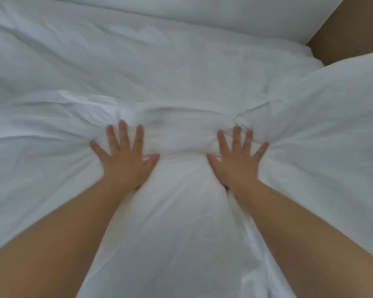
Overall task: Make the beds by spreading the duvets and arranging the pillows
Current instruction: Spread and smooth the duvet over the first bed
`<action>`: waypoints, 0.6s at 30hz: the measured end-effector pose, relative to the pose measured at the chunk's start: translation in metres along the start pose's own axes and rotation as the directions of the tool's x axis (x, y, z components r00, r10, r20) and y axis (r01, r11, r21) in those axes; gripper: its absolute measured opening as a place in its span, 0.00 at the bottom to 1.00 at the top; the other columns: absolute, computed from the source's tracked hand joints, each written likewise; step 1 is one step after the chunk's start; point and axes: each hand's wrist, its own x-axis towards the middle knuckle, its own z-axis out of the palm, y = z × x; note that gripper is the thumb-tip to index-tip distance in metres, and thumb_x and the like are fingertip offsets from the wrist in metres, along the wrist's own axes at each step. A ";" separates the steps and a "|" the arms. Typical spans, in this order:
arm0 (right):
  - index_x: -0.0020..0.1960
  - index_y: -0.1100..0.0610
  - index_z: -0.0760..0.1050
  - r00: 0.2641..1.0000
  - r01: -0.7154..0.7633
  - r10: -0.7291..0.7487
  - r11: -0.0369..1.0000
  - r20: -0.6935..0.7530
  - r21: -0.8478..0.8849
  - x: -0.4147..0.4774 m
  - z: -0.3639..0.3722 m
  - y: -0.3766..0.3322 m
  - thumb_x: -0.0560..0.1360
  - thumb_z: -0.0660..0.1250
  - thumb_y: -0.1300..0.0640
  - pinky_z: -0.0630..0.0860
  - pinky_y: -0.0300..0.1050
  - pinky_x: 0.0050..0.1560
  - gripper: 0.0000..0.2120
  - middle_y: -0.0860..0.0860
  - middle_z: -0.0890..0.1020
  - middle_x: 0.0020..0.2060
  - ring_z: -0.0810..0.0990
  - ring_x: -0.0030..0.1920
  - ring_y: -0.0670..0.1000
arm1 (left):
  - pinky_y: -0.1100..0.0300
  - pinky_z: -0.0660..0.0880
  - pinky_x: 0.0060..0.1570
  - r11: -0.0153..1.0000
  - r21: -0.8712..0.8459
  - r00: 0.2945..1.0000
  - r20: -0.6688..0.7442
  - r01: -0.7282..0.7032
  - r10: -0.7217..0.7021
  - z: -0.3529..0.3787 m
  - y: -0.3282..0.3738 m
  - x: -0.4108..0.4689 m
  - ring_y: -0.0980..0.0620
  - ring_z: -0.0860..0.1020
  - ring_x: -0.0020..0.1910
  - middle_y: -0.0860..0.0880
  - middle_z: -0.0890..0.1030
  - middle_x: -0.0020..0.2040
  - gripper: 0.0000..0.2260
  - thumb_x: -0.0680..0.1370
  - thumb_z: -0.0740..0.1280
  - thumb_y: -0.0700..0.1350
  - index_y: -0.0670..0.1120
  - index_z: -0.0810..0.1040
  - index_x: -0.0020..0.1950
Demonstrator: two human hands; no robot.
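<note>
A white duvet [138, 67] covers almost the whole view, wrinkled and bunched into a ridge across the middle. My left hand [125, 155] presses flat on it, fingers straight and spread. My right hand [237, 155] presses down the same way a little to the right, fingers fanned out. A puffed strip of duvet stands between the two hands and runs back between my forearms. White bedding [224, 11] along the far edge may be a pillow; I cannot tell. No pillow is plainly visible.
A brown surface [351, 31], floor or wall, shows at the top right corner beyond the edge of the bed. The bulging right part of the duvet [332, 117] rises higher than the rest.
</note>
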 end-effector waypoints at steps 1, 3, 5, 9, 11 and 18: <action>0.78 0.41 0.37 0.999 -0.017 0.017 1.000 0.035 0.007 0.002 0.017 0.004 0.77 0.43 0.31 0.33 0.75 0.67 0.34 0.52 0.36 0.78 0.34 0.77 0.59 | 0.26 0.39 0.67 1.000 -0.007 1.000 0.006 -0.013 0.013 0.017 -0.003 0.002 0.39 0.33 0.76 0.45 0.32 0.77 0.37 0.75 0.44 0.70 0.55 0.35 0.78; 0.77 0.40 0.35 0.994 -0.014 0.007 0.998 0.110 0.062 0.014 0.028 0.007 0.77 0.42 0.30 0.34 0.74 0.67 0.34 0.50 0.35 0.78 0.34 0.77 0.57 | 0.27 0.38 0.66 0.999 -0.028 0.999 0.025 -0.029 0.030 0.030 -0.004 0.012 0.40 0.34 0.76 0.45 0.32 0.77 0.37 0.75 0.44 0.71 0.56 0.36 0.78; 0.77 0.40 0.34 0.980 -0.016 -0.006 0.994 0.197 0.112 0.019 0.025 0.008 0.77 0.42 0.30 0.37 0.74 0.68 0.33 0.49 0.34 0.78 0.34 0.77 0.57 | 0.28 0.37 0.66 0.998 -0.043 0.997 0.057 -0.044 0.046 0.027 -0.005 0.016 0.41 0.34 0.76 0.46 0.32 0.78 0.37 0.76 0.45 0.71 0.56 0.36 0.78; 0.77 0.40 0.34 0.962 -0.029 -0.004 0.993 0.273 0.117 -0.021 0.001 0.010 0.78 0.43 0.33 0.40 0.72 0.71 0.32 0.49 0.37 0.78 0.37 0.78 0.58 | 0.33 0.40 0.71 0.991 0.058 0.983 0.142 -0.123 0.114 0.007 -0.022 -0.021 0.43 0.35 0.77 0.45 0.34 0.78 0.34 0.78 0.45 0.68 0.55 0.36 0.78; 0.77 0.41 0.34 0.953 0.007 -0.045 0.992 0.300 0.127 -0.051 -0.014 0.002 0.79 0.44 0.34 0.41 0.71 0.72 0.32 0.49 0.37 0.78 0.36 0.78 0.58 | 0.35 0.38 0.72 0.985 0.076 0.969 0.207 -0.154 0.135 -0.007 -0.036 -0.053 0.43 0.36 0.77 0.46 0.34 0.78 0.34 0.78 0.45 0.67 0.54 0.37 0.79; 0.78 0.41 0.35 0.889 0.199 -0.239 0.970 0.392 0.140 -0.152 -0.078 -0.060 0.81 0.43 0.37 0.44 0.69 0.73 0.30 0.48 0.37 0.78 0.37 0.78 0.57 | 0.35 0.37 0.71 0.972 0.160 0.937 0.331 -0.173 0.112 -0.084 -0.114 -0.145 0.44 0.36 0.77 0.46 0.36 0.79 0.31 0.81 0.43 0.62 0.51 0.35 0.78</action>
